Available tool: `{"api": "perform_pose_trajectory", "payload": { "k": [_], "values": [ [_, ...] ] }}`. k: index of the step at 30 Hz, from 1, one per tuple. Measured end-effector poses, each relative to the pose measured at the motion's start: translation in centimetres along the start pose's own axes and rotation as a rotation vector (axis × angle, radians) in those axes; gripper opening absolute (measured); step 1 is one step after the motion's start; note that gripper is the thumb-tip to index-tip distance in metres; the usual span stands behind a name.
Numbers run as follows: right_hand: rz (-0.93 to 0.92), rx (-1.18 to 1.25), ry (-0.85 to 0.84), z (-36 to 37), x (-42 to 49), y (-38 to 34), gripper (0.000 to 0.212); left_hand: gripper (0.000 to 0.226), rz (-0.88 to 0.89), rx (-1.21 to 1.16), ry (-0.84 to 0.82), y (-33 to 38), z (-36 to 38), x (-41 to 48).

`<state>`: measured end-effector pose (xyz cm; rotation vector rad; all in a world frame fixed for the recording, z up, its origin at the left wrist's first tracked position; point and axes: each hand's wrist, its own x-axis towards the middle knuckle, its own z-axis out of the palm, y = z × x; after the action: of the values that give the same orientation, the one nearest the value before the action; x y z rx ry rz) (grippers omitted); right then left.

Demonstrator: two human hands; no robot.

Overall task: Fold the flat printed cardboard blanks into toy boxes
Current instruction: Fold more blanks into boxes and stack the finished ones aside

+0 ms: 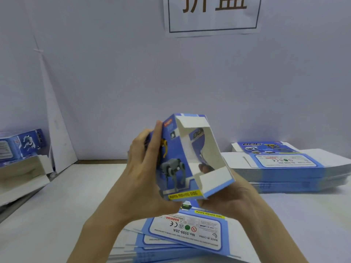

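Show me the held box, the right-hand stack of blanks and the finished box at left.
held box [171, 164]: head view, printed side panel.
stack of blanks [284, 162]: head view, top sheet's label.
finished box [28, 142]: head view, printed front face.

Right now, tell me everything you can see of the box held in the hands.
The box is blue printed cardboard, white inside, with a grey robot dog and a yellow strip reading Funny Moving Dog. It is folded up, tilted, open face toward the camera, short white flaps turned in at both ends. The left hand grips its printed side; the right hand holds it from beneath, above the flat blanks.
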<state>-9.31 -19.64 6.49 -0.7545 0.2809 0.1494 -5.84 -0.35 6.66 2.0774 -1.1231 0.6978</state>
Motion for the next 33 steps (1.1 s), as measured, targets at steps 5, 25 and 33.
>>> {"api": "perform_pose_trajectory", "payload": {
  "k": [5, 25, 33],
  "values": [
    [-0.406, -0.138, 0.084, -0.3, 0.3, -0.6, 0.018, 0.137, 0.002, -0.023, 0.064, -0.4, -1.0, 0.0],
    [-1.446, -0.565, 0.34, -1.5, -1.3, -2.4, 0.027, 0.13, -0.144, 0.095, -0.063, 0.7, -0.4, -0.1],
    [-0.799, -0.062, -0.033, -1.6, -1.5, -3.9, 0.033, 0.133, -0.076, 0.224, 0.032, -0.4, -0.7, -0.1]
  ]
}}
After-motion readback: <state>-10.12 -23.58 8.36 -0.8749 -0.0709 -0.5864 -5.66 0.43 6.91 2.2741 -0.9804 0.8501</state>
